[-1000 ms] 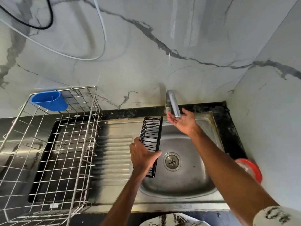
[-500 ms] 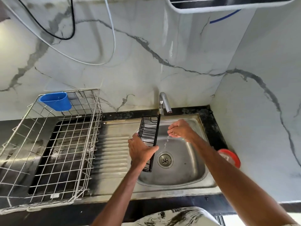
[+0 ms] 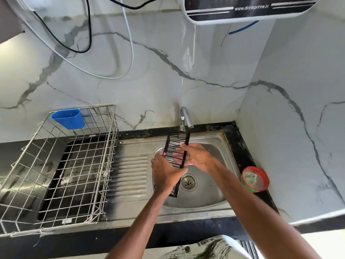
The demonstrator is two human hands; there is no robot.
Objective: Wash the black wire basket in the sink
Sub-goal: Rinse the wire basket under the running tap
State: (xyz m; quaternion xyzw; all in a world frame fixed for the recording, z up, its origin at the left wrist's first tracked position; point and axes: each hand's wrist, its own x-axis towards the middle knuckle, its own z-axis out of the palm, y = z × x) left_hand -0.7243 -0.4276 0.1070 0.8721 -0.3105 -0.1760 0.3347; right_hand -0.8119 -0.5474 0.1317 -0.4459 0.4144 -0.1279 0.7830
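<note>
Over sink basin, right below tap: black wire basket up on edge, one end at spout, other end toward front rim, drain just beside it. Left hand grips near half, fingers curled round left side, thumb hooked over right side. Right hand against basket's right side, fingers straight and spread, touching wires, clasping nothing. Left part of worktop: steel wire dish rack, blue plastic cup hung at its back-left corner. Right edge of worktop: red-rimmed tub.
</note>
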